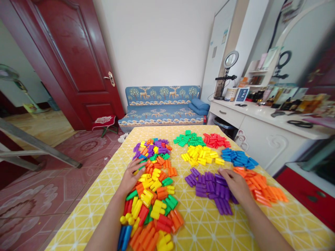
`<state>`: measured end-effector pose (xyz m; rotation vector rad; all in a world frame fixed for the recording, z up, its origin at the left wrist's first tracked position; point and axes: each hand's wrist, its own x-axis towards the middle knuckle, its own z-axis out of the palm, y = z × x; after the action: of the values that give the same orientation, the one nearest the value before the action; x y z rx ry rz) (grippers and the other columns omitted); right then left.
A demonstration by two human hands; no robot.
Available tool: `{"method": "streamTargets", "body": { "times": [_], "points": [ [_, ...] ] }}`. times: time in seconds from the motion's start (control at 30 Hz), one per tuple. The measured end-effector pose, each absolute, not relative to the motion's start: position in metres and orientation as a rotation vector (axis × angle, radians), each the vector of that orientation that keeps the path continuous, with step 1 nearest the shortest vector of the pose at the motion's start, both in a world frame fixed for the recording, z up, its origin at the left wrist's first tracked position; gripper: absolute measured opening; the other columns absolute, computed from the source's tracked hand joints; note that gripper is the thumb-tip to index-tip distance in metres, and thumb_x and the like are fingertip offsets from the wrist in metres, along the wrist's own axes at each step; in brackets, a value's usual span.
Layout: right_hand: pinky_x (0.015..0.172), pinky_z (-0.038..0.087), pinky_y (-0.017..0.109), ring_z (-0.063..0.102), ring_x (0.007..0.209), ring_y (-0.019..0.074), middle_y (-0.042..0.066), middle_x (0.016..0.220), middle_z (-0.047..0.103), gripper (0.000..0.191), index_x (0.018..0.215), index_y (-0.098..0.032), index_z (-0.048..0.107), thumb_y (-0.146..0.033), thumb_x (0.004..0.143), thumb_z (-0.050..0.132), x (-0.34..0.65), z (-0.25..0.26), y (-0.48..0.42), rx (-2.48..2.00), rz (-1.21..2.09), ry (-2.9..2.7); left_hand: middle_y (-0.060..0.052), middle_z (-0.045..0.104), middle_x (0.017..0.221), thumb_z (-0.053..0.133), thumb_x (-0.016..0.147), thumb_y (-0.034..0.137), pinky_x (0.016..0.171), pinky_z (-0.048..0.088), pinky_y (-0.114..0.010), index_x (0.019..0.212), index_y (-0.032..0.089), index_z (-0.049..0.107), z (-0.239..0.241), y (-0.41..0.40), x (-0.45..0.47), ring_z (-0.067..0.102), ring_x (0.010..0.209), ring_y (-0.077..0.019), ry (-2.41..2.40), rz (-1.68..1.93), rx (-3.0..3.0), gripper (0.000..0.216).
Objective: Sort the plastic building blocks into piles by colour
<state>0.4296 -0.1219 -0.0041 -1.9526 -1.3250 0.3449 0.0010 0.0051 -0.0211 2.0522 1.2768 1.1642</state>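
Observation:
My left hand [132, 175] lies over the left edge of a long mixed pile of plastic building blocks [147, 198]. Its fingers are spread and touch yellow and green pieces. On the right, my right hand [236, 183] reaches onto a group of purple blocks [209, 184], its fingers closed about a purple block [220, 179] at the group's upper right; the palm hides part of it. Purple pieces dominate the far end of the mixed pile [151, 148]. Yellow blocks [200, 155] form a group just beyond the purple ones.
Further single-colour groups lie on the yellow patterned tablecloth [199, 223]: green blocks [190, 139], red blocks [216, 141], blue blocks [238, 158] and orange blocks [264, 186]. Past the table stands a blue sofa [162, 113]. A white dressing table [261, 122] is at right, a red stool [104, 121] at left.

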Motion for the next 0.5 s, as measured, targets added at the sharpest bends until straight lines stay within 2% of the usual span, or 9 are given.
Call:
{"method": "streamTargets", "body": {
  "times": [0.2, 0.27, 0.37, 0.5],
  "points": [
    [0.08, 0.048, 0.039, 0.064, 0.094, 0.0277, 0.008, 0.1, 0.071, 0.049, 0.094, -0.026, 0.073, -0.064, 0.083, 0.045, 0.424, 0.004, -0.124, -2.197, 0.139, -1.482, -0.006, 0.062, 0.129, 0.059, 0.083, 0.049, 0.114, 0.026, -0.055, 0.108, 0.03, 0.072, -0.023, 0.006, 0.0, 0.044, 0.132, -0.0287, 1.254, 1.183, 2.064, 0.034],
    [0.084, 0.048, 0.04, 0.063, 0.097, 0.0283, 0.009, 0.102, 0.07, 0.049, 0.096, -0.024, 0.073, -0.064, 0.084, 0.045, 0.419, 0.006, -0.123, -2.175, 0.014, -1.541, -0.006, 0.062, 0.129, 0.06, 0.083, 0.048, 0.114, 0.026, -0.054, 0.108, 0.03, 0.072, -0.024, 0.006, 0.0, 0.044, 0.132, -0.0282, 1.256, 1.189, 2.064, 0.033],
    [0.097, 0.042, 0.042, 0.055, 0.113, 0.0281, 0.009, 0.119, 0.065, 0.044, 0.111, -0.024, 0.069, -0.055, 0.084, 0.053, 0.404, 0.011, -0.12, -1.971, -0.091, -1.765, -0.005, 0.062, 0.129, 0.06, 0.083, 0.048, 0.114, 0.027, -0.054, 0.108, 0.03, 0.072, -0.024, 0.006, 0.0, 0.044, 0.132, -0.0279, 1.256, 1.198, 2.059, 0.033],
    [0.104, 0.035, 0.043, 0.046, 0.125, 0.0264, 0.005, 0.137, 0.053, 0.051, 0.129, -0.032, 0.058, -0.045, 0.08, 0.064, 0.37, 0.016, -0.115, -1.741, 0.036, -2.09, -0.006, 0.062, 0.129, 0.06, 0.083, 0.048, 0.114, 0.027, -0.054, 0.108, 0.03, 0.072, -0.023, 0.006, 0.0, 0.044, 0.132, -0.0282, 1.253, 1.183, 2.063, 0.033]
  ]
}}
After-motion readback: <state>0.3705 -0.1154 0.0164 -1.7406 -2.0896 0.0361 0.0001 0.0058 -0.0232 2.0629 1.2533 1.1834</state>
